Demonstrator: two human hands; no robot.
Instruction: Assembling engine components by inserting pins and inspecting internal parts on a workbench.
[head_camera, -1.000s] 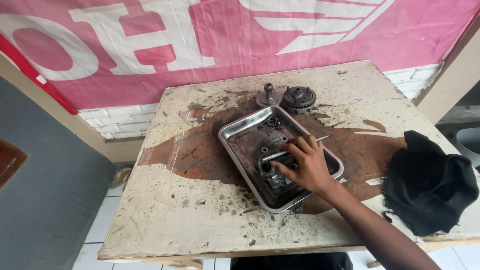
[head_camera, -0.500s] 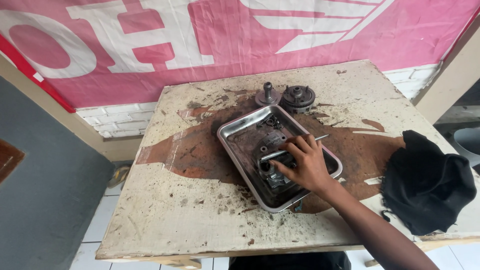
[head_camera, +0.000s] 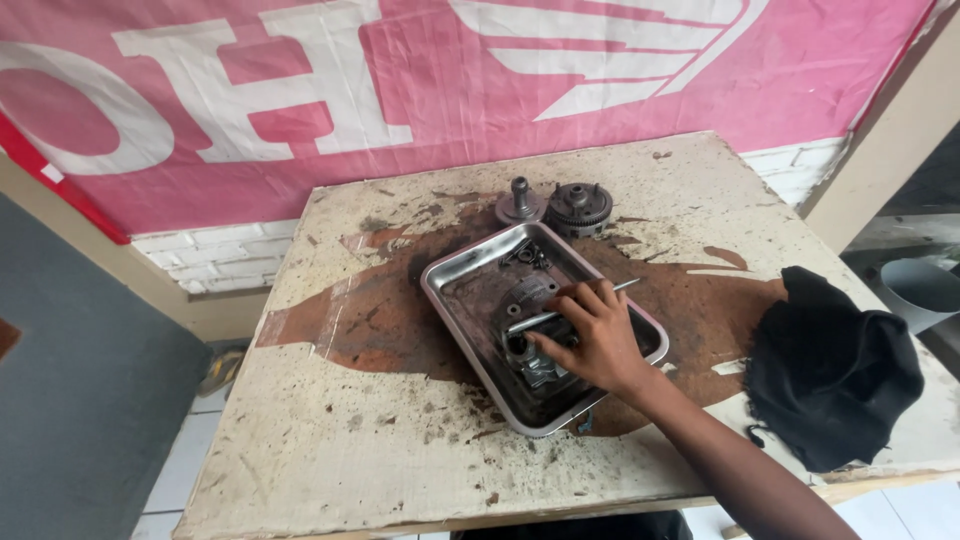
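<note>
A shallow metal tray (head_camera: 450, 284) lies at an angle on the stained wooden table (head_camera: 330, 440). Inside it are greasy engine parts: a dark housing (head_camera: 525, 298) and a small block (head_camera: 532, 366). My right hand (head_camera: 598, 338) reaches into the tray and grips a thin metal rod (head_camera: 624, 286), which lies across the parts. The fingers curl around the rod's middle. My left hand is out of sight.
Two round gear-like parts stand behind the tray: a shafted piece (head_camera: 520, 204) and a toothed clutch hub (head_camera: 580, 205). A black cloth (head_camera: 832, 368) lies at the table's right edge. A pink banner (head_camera: 400, 90) hangs behind. A pale bucket (head_camera: 925, 292) is at the right.
My right hand has closed around the thin rod in the tray and lifted it slightly. The camera view has barely shifted.
</note>
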